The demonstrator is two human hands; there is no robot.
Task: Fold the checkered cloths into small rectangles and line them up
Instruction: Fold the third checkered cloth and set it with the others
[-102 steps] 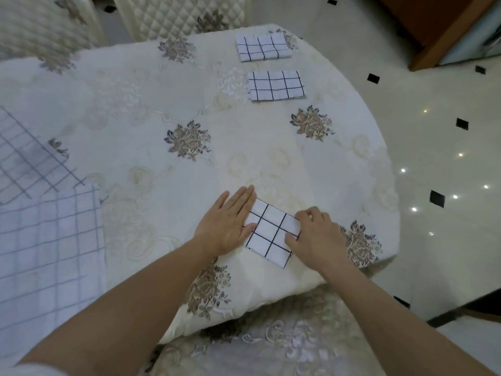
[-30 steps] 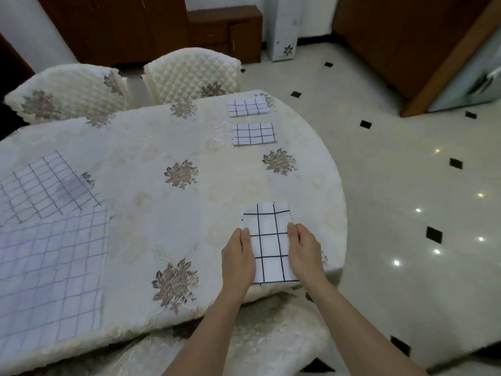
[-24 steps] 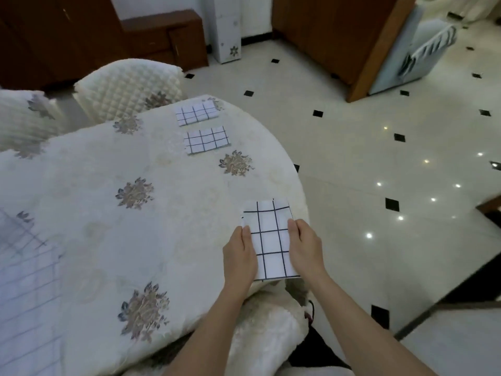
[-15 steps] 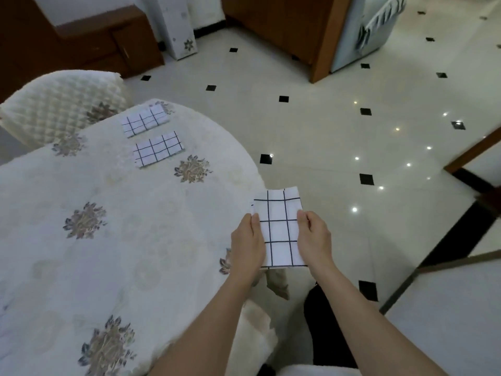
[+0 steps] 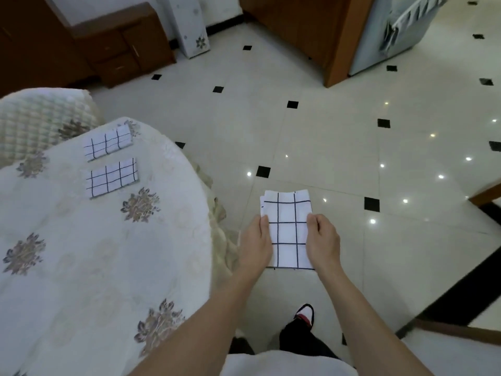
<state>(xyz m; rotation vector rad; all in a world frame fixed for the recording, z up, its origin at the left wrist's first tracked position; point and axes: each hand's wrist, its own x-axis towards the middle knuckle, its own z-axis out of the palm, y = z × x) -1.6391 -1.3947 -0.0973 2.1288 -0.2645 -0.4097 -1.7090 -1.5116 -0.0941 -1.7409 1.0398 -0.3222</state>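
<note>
I hold a folded white cloth with a black grid (image 5: 288, 229) in the air, off the table's right edge and over the tiled floor. My left hand (image 5: 254, 246) grips its left edge and my right hand (image 5: 322, 244) grips its right edge, thumbs on top. Two more folded checkered cloths lie in a line on the table at the far side: the farther folded cloth (image 5: 107, 142) and, just in front of it, the nearer folded cloth (image 5: 112, 177).
The round table (image 5: 81, 253) with a cream flowered cover fills the left. A quilted chair (image 5: 35, 118) stands behind it. Glossy floor tiles lie to the right; wooden cabinets (image 5: 113, 50) and a door frame (image 5: 341, 50) stand at the back. My foot (image 5: 305, 314) shows below.
Both hands lifted the folded cloth off the table's near edge and carried it right, past the table rim. The view swung right, so the unfolded cloths at the left are out of sight.
</note>
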